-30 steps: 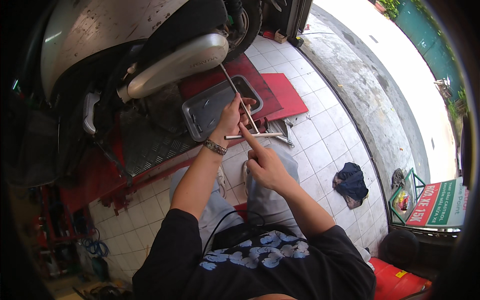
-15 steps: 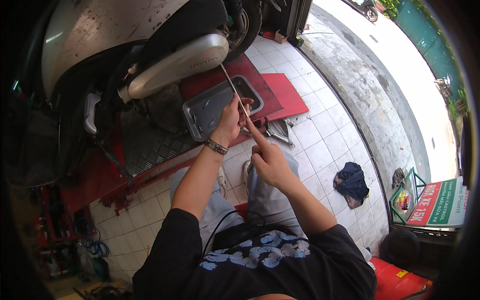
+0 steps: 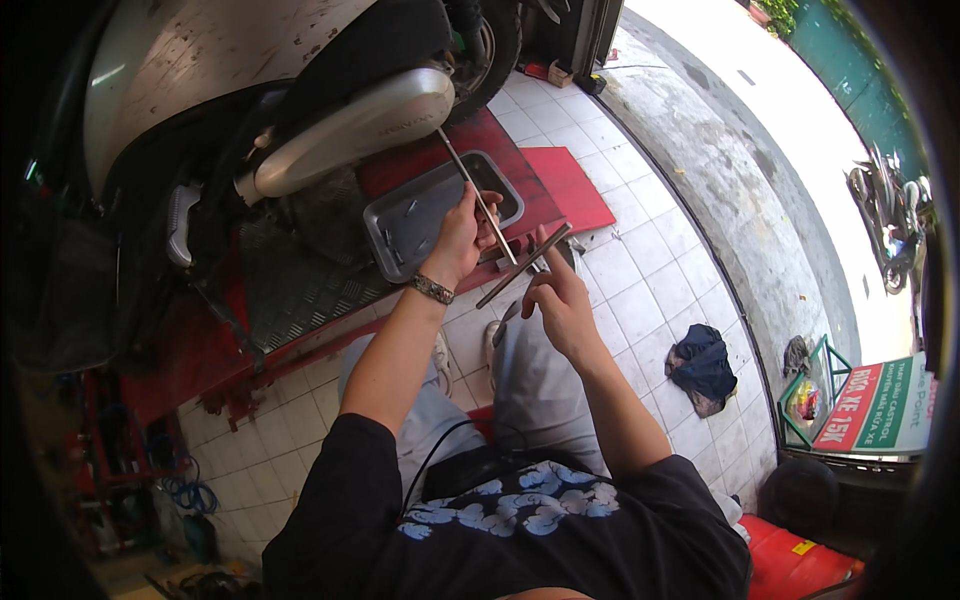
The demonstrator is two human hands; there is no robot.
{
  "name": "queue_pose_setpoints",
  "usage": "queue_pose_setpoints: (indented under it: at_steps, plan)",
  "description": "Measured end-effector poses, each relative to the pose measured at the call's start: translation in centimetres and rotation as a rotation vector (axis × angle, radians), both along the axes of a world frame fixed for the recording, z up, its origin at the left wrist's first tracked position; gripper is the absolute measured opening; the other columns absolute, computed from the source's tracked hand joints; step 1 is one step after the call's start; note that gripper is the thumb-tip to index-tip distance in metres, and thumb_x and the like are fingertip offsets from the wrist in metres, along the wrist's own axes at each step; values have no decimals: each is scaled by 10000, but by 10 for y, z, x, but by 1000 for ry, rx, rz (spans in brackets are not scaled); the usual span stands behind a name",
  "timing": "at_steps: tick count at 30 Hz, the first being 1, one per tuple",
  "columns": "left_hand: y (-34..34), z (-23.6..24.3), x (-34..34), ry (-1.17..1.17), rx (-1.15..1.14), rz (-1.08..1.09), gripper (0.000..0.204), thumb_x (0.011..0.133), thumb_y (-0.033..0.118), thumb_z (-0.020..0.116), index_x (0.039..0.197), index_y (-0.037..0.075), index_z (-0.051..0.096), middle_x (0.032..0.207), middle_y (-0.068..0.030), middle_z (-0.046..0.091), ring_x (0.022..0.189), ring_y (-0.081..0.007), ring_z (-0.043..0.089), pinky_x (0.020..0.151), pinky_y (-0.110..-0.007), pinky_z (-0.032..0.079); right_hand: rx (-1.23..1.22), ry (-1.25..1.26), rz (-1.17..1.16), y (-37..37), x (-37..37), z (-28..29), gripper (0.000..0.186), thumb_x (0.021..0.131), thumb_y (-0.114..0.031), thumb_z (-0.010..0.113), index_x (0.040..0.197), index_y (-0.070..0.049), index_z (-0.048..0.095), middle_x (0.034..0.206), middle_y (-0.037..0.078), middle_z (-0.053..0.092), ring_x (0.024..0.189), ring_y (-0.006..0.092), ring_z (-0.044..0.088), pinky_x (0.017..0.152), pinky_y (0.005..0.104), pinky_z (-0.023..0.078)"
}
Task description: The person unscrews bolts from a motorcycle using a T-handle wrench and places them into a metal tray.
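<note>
A long metal T-handle wrench (image 3: 497, 237) slants from beneath the scooter's silver muffler-shaped cover (image 3: 350, 125) down toward me. My left hand (image 3: 463, 232) is closed around its shaft, a bracelet on that wrist. Across the lower end lies the crossbar. My right hand (image 3: 560, 303) is at the crossbar, index finger stretched out against it and the other fingers partly curled, not wrapped round it. Under the shaft, a grey metal tray (image 3: 385, 250) holds a few small metal pieces, perhaps bolts. Where the wrench's far tip meets the scooter is hidden.
The scooter's wheel (image 3: 495, 60) stands at the top, above a red lift platform (image 3: 540, 185). A dark cloth (image 3: 703, 368) lies on the white tiles to the right. Farther right are a signboard (image 3: 870, 405) and a red container (image 3: 795, 560). A blue hose (image 3: 190, 492) coils at left.
The wrench's crossbar has swung into plain view, lying diagonally. My right hand has shifted slightly right and down, its index finger still extended. My left hand stays on the shaft.
</note>
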State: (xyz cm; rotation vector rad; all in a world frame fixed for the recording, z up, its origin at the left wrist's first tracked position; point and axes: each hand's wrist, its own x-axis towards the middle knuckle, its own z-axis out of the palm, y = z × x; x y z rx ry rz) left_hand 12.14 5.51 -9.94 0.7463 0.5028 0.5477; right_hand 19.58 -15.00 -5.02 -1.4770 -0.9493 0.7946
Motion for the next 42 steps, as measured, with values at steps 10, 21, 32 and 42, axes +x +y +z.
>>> queue_pose_setpoints:
  at_steps: [10,21,32,42]
  plan:
    - [6,10,-6,54,-5,-26,497,1093,444,371,991,54,661,740,47,467,556,-52,336,473,-222,273,-321,-287,150,-3,-32,-9,721,847,-144,501,1547,-87,339,752,277,623,739,429,634,702,490,471]
    - [17,4,2,-41,-24,-42,478,1090,445,372,1002,56,635,752,33,497,579,-64,364,484,-235,296,-93,-268,183,0,-28,10,870,781,-48,480,1606,-169,229,609,149,534,567,300,559,622,429,463]
    - [18,-5,6,-15,-97,-24,462,1084,468,379,984,88,620,763,28,511,590,-68,367,487,-231,301,-226,-111,12,-12,-13,-28,591,913,-179,446,1497,-90,466,692,176,670,527,243,560,581,378,471]
    - [12,-7,15,-4,-170,0,447,1071,488,403,1041,94,612,771,39,491,594,-67,375,492,-228,311,-16,1222,-238,18,-11,-35,389,991,-354,638,1164,-6,615,922,131,712,612,75,511,499,208,403]
